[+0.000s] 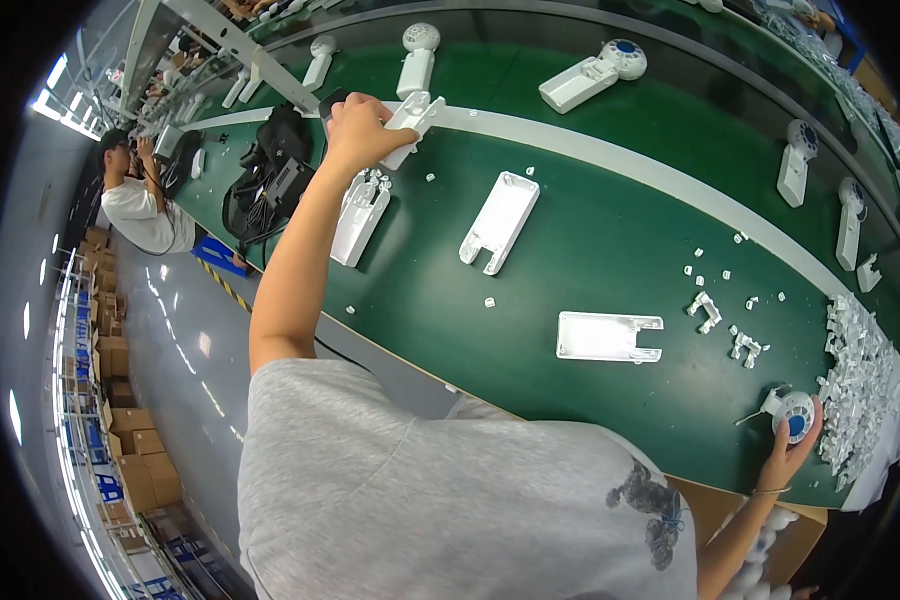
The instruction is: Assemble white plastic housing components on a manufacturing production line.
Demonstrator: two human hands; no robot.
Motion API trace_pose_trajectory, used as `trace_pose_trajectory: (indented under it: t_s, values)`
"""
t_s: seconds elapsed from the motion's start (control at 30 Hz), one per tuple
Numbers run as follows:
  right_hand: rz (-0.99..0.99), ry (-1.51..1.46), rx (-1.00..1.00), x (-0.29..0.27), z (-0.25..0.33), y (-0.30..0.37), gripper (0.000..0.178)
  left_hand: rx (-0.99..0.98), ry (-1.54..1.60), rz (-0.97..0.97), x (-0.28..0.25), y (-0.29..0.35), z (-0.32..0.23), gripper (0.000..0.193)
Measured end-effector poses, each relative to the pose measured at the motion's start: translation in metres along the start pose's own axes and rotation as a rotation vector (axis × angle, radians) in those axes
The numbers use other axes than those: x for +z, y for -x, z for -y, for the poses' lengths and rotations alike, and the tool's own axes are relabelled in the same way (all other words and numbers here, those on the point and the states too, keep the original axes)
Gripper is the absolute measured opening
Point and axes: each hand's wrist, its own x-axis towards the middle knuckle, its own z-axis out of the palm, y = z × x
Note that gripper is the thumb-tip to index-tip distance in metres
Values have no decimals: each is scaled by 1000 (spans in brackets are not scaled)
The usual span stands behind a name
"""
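At the far left of the bench, my left hand is closed on a white plastic housing, thumb along its near side. Just below that hand lies another white housing with small white pieces at its far end. At the near right, my right hand grips a round white head with a blue centre; a thin piece sticks out from its left side. Between the hands, one open white shell lies slanted, and a second shell lies nearer to me.
Small white clips are scattered left of a large heap of clear-white parts. Beyond a pale rail, several assembled white units rest on a green belt. A black bag sits at the left end. A person stands farther left.
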Motion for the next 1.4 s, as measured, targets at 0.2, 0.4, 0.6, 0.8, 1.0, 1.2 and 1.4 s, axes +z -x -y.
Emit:
trace_pose_trajectory:
  t_s: [0.2, 0.4, 0.6, 0.8, 1.0, 1.2, 1.4]
  values:
    - [10, -41, 38, -5, -5, -4, 56, 323, 537, 80, -38, 46, -81, 44]
    - [240, -41, 154, -3, 22, -27, 56, 551, 964, 449, -42, 84, -157, 48]
    - [177, -644, 278, -10, 57, -29, 67, 555, 1100, 970, -29, 100, -218, 49]
    - [357, -1210, 295, -1, 49, -28, 68, 414, 1160, 1350, -25, 120, -253, 64]
    - [271, -1055, 385, 2, 81, -14, 68, 477, 1110, 1392, -35, 140, -276, 64]
    - [360, -802, 320, -7, 101, -20, 59, 624, 1090, 1391, -30, 152, -288, 61]
    - [307, -525, 250, 11, 123, -30, 50, 737, 980, 1373, -29, 160, -283, 60]
